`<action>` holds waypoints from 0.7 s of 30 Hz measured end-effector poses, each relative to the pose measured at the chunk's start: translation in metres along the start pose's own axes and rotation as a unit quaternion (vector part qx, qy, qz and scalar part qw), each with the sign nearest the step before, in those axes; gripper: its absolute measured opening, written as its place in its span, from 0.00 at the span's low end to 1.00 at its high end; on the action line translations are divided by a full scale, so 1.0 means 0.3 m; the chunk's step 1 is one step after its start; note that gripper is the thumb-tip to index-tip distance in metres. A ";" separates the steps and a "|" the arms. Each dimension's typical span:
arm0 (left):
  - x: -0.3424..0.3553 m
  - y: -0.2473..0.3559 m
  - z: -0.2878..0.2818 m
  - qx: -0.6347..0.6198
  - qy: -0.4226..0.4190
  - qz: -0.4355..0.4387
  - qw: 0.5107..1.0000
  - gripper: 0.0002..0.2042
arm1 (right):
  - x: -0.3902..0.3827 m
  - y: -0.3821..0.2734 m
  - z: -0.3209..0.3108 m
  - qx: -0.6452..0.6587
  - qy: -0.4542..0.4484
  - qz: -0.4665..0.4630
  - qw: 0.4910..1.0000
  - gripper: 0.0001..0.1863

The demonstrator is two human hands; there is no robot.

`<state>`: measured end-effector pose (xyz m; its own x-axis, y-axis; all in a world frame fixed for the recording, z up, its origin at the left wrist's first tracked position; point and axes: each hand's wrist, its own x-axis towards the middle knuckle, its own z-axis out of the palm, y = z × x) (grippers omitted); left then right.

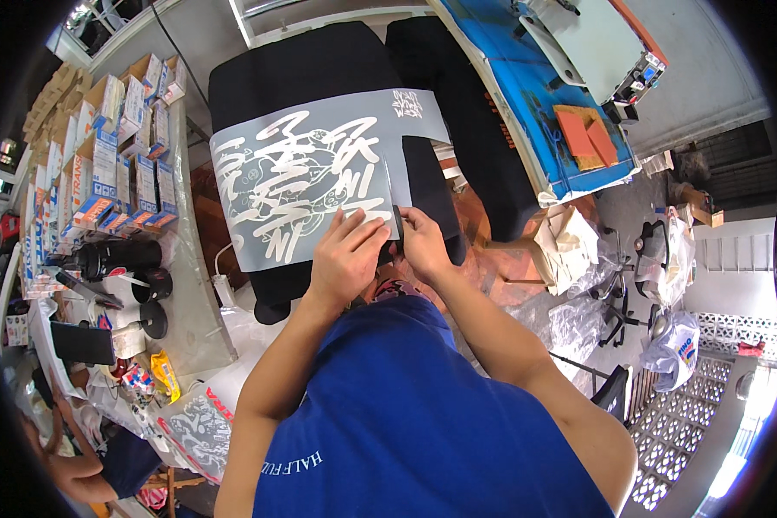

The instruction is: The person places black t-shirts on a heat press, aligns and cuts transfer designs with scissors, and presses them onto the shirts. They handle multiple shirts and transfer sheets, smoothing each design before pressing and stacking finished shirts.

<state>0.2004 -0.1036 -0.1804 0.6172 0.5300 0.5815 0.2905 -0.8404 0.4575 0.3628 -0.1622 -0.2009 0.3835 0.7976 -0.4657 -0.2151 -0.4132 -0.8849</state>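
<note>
A grey film sheet (311,177) with white lettering and cartoon line drawings lies across black cloth (298,65) in front of me. Its right side has a piece cut out, with a narrower strip reaching right at the top. My left hand (350,257) rests on the sheet's near right part, fingers stretched out and pressing it down. Just right of it, my right hand (423,246) is closed at the sheet's edge around a thin dark tool (396,226). Fingers hide most of that tool, so its kind is unclear.
Left, a table (194,302) carries many small boxes (99,168), black containers (121,257) and a yellow packet (164,375). A blue-topped table (527,104) with orange pieces (587,138) stands right. A person (82,462) is at lower left; a cream bag (565,250) sits right.
</note>
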 end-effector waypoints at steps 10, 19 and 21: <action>-0.016 0.044 -0.056 -0.004 0.024 -0.003 1.000 0.11 | 0.071 -0.097 0.032 0.017 0.001 0.007 1.000 0.18; -0.017 0.061 -0.069 -0.041 0.040 -0.009 0.998 0.11 | 0.149 -0.076 0.061 0.046 0.029 -0.019 0.998 0.18; -0.011 0.074 -0.066 -0.059 0.052 -0.014 0.997 0.11 | 0.183 -0.067 0.060 0.089 0.022 -0.016 0.996 0.18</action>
<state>0.1904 -0.1220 -0.1589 0.5287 0.5668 0.6318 0.2147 -0.8094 0.5465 0.3720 -0.1023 -0.2084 0.4301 0.7881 -0.4404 -0.3567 -0.2998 -0.8848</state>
